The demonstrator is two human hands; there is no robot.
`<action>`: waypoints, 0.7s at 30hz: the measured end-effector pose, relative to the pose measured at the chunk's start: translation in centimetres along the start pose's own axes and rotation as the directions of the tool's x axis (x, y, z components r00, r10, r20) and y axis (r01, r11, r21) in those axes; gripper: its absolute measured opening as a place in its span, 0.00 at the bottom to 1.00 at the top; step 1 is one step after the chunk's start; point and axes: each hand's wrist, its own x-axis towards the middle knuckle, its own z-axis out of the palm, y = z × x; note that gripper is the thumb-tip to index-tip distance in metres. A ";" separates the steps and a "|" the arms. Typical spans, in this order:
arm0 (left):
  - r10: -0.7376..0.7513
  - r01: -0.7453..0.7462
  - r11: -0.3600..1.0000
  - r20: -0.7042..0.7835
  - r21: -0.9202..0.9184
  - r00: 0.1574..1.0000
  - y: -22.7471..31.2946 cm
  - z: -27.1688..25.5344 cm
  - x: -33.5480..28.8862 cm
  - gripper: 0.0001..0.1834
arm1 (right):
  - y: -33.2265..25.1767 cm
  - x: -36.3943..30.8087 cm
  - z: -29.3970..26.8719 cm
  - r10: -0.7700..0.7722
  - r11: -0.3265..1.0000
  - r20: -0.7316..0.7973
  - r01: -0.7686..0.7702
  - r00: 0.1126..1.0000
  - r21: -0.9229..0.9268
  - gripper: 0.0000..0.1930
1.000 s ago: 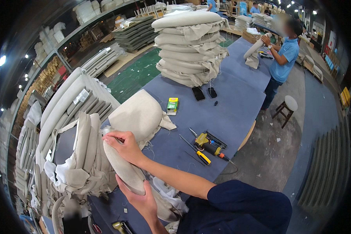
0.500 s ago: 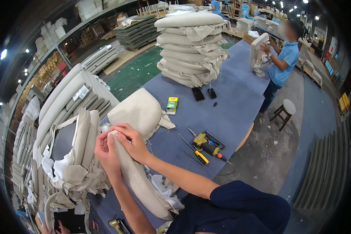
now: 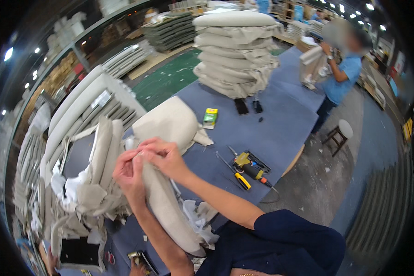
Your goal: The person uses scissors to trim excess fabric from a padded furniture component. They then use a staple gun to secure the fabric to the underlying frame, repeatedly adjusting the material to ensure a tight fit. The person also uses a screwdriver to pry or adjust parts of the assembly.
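A long beige fabric-covered cushion [image 3: 166,214] stands on its edge in front of me, running from my body to my hands. At its far tip my left hand [image 3: 129,174] is closed, fingers pinching the fabric cover. Beside it, my right hand [image 3: 166,160] is also closed on the same tip, its thumb and fingers close to the left ones. What lies exactly between the fingertips is hidden. White wadding [image 3: 195,220] pokes out along the cushion's right side. Just beyond my hands another beige cushion [image 3: 168,122] lies flat on the blue-grey table [image 3: 207,177].
Right of my hands lie a staple gun [image 3: 250,166] and a yellow-handled screwdriver [image 3: 241,180]. Farther off are a small green-yellow box [image 3: 210,118], a phone [image 3: 241,106] and a tall cushion stack [image 3: 234,55]. Upholstered pieces [image 3: 89,170] crowd the left. A co-worker [image 3: 342,76] stands far right.
My view has shifted slightly, so the table's things appear farther right. Both hands stay at the cushion's tip, fingers slightly moved. At the lower edge, another person's hand now touches a second staple gun.
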 end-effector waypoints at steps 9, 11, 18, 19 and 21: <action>-0.030 0.043 0.989 0.093 -0.141 0.995 1.7 2.2 -2.2 0.12 | -4.6 0.1 0.1 0.439 0.848 0.179 -0.472 0.880 0.239 0.20; -0.030 0.042 0.991 0.090 -0.129 0.995 1.7 1.7 -2.7 0.12 | -4.8 -0.1 0.2 0.443 0.845 0.214 -0.486 0.870 0.225 0.21; 0.006 -0.003 0.993 0.032 -0.116 0.999 1.8 0.8 -3.3 0.13 | -3.6 -0.1 0.6 0.282 0.945 0.343 -0.322 0.896 0.064 0.23; 0.018 -0.014 0.993 0.037 -0.115 0.999 1.7 0.6 -3.2 0.15 | -3.4 0.1 0.6 0.289 0.941 0.342 -0.330 0.894 0.068 0.23; 0.041 -0.035 0.993 0.047 -0.115 0.998 1.5 0.3 -2.9 0.18 | -3.1 0.2 0.8 0.271 0.949 0.335 -0.308 0.902 0.061 0.21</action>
